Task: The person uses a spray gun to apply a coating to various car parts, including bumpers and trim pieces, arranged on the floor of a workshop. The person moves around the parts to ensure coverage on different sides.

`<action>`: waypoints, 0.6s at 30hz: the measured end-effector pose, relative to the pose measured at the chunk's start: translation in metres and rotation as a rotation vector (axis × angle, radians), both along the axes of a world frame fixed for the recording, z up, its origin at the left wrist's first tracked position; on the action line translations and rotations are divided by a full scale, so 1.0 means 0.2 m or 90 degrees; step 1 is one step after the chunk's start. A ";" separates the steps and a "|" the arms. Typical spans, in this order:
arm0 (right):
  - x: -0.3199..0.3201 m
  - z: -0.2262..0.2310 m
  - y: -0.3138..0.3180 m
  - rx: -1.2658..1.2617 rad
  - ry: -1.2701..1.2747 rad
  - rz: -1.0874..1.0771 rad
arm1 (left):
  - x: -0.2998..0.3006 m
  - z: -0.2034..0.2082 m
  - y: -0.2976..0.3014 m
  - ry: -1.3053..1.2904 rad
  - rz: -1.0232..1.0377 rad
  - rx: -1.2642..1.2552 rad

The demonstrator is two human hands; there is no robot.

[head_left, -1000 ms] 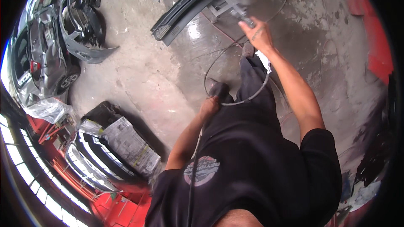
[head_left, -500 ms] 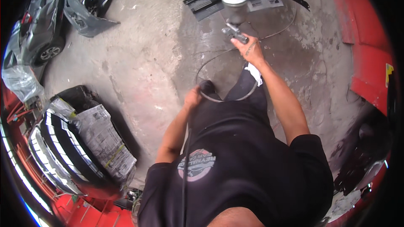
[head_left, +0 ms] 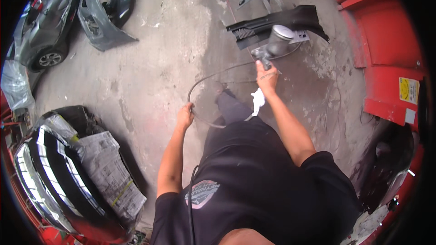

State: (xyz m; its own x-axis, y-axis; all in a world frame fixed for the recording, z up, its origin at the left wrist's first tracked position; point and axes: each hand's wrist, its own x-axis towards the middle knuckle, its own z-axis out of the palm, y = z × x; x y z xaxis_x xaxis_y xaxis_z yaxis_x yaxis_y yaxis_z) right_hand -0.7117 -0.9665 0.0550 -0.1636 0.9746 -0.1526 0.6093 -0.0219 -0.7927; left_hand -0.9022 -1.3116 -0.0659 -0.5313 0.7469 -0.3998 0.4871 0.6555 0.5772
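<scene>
R hand (head_left: pixel 267 80) w/ sprayer (head_left: pixel 279 43) — patchy concrete flr (head_left: pixel 156 63).

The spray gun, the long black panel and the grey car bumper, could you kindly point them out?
Spray gun (head_left: pixel 278 43): head view, side of its cup.
Long black panel (head_left: pixel 287 18): head view, its middle stretch.
Grey car bumper (head_left: pixel 109 29): head view, its outer skin.

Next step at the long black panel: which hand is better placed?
Likely the right hand: it holds the grey metal spray gun toward the long black panel; the left hand grips dark hose.
</scene>
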 end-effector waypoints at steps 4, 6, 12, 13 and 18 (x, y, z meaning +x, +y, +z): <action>-0.44 -0.07 -0.04 -0.111 0.175 0.109 | -0.34 0.00 -0.05 0.010 -0.018 -0.018; -0.67 0.00 0.01 -0.158 0.191 0.108 | -0.54 0.04 -0.02 0.011 -0.007 -0.046; -1.00 -0.32 0.50 0.137 0.078 -0.064 | -0.97 0.04 0.10 -0.031 0.003 -0.015; -1.04 -0.34 0.62 0.224 0.025 -0.113 | -1.06 0.04 0.22 -0.038 -0.003 0.017; -1.24 -0.29 0.82 0.154 -0.064 -0.357 | -1.46 0.18 0.54 -0.052 0.014 -0.018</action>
